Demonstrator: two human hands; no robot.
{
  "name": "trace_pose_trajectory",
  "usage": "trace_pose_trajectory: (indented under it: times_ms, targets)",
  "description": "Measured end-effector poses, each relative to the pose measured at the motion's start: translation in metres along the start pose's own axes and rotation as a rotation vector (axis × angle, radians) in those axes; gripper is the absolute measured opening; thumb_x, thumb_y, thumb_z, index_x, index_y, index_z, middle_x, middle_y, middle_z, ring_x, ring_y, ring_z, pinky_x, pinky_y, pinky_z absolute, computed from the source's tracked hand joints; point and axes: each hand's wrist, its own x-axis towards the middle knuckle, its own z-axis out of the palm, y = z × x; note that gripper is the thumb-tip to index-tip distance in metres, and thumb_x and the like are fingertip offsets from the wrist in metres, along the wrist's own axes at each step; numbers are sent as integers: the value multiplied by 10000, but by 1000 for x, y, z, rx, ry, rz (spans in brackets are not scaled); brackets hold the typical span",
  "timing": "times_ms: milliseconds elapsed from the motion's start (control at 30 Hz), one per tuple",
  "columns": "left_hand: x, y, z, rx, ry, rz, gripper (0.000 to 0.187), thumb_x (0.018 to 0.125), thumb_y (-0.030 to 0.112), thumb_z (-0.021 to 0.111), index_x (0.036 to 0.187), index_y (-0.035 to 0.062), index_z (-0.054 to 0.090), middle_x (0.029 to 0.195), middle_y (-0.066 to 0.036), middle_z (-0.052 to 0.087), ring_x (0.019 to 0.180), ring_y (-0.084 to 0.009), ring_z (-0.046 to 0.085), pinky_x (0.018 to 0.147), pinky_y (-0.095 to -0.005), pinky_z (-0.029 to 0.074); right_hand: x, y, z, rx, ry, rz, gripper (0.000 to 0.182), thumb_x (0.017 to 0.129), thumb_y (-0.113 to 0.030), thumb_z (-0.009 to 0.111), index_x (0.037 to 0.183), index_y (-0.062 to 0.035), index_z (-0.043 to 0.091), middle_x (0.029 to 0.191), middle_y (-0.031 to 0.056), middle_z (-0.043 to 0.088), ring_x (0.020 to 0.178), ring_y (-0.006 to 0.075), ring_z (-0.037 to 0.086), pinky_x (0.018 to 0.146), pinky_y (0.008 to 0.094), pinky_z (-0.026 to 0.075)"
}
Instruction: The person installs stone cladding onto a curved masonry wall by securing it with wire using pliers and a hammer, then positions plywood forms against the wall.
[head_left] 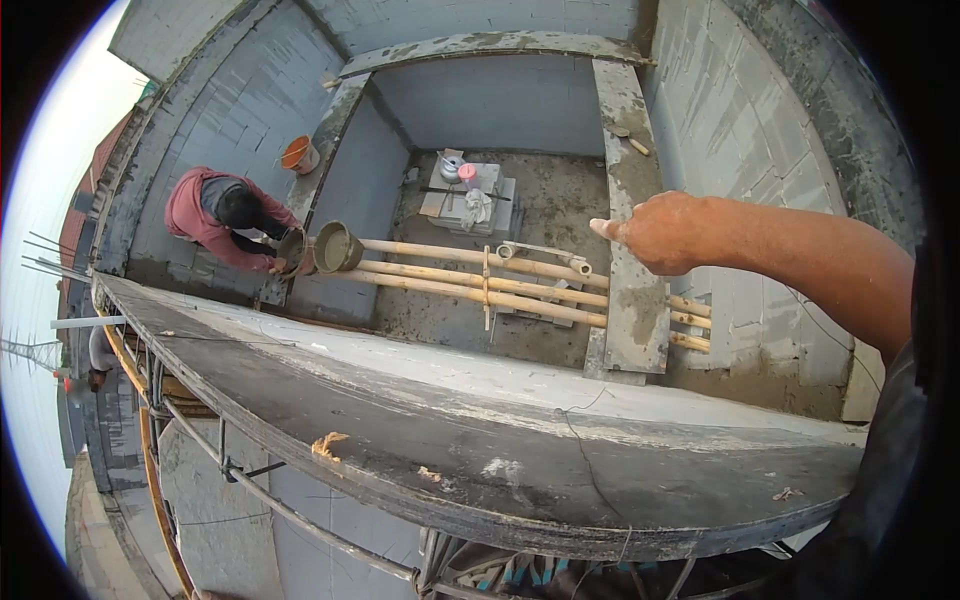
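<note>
My right hand (pixel 660 232) reaches in from the right, above a mortar-stained plank (pixel 635 290). One finger points left and the others are curled in; nothing shows in the hand. My left hand is not in view. A trowel (pixel 630 138) with a wooden handle lies farther up the same plank. Several bamboo poles (pixel 480 285) run beneath my hand, across the gap toward a co-worker (pixel 225 215) in a pink top. That person bends over a dark bucket (pixel 292 252), with a hand at it. A second, mortar-coated bucket (pixel 338 247) sits tilted at the poles' left end.
An orange bucket (pixel 299 155) stands behind the co-worker. White blocks (pixel 470 205) on the floor below carry a metal kettle (pixel 450 165) and a pink-lidded container (pixel 467 175). A dark board ledge (pixel 480 460) with a loose wire curves in front of me, above scaffold tubes (pixel 300 520).
</note>
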Motion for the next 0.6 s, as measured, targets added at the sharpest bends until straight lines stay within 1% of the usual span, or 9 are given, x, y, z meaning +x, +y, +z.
trace_pose_trajectory:
  times_ms: [200,300,367,400,467,500,600]
  targets:
    - [-6,-3,1,94,7,73,399,1059,298,428,901,-21,607,763,-207,577,671,-416,538,570,-527,396,-1,-3,-5,26,16,-16,752,911,-26,493,1583,-39,156,815,226,673,725,294,675,658,427,552]
    - [-4,-3,1,108,4,97,403,1059,303,430,896,-19,609,760,-208,579,674,-417,540,574,-527,400,-10,-11,-19,93,-58,25,650,949,-31,449,1556,1,218,1051,268,685,1015,353,685,877,468,568]
    - [0,1,0,110,26,121,413,1056,315,434,883,-17,608,754,-208,581,672,-418,541,577,-527,404,-9,-12,-19,85,-75,39,645,953,-30,448,1554,6,219,1050,268,684,999,357,686,869,464,571]
    - [0,1,-1,75,9,76,413,1056,313,435,882,-18,609,755,-207,583,670,-419,542,578,-527,407,-9,-12,-18,81,-84,47,642,955,-30,448,1553,8,219,1049,268,684,992,359,687,865,462,573]
    - [-3,0,-1,2,-26,-15,413,1056,311,436,880,-20,611,756,-205,588,667,-419,545,579,-527,412,-1,-6,-5,0,-24,14,691,917,-6,467,1555,23,202,885,241,677,802,318,682,718,435,559]
    - [-2,1,-1,8,-19,-5,410,1055,310,439,880,-18,611,758,-204,591,665,-418,547,582,-528,417,4,-1,4,-41,5,-2,716,898,6,476,1556,30,194,803,227,674,708,297,680,645,422,553]
    - [-1,1,0,33,-2,21,403,1052,312,451,880,-15,614,764,-202,599,664,-413,553,592,-530,431,-1,-1,2,1,15,-2,705,896,12,476,1552,27,219,801,224,675,725,301,689,659,420,558]
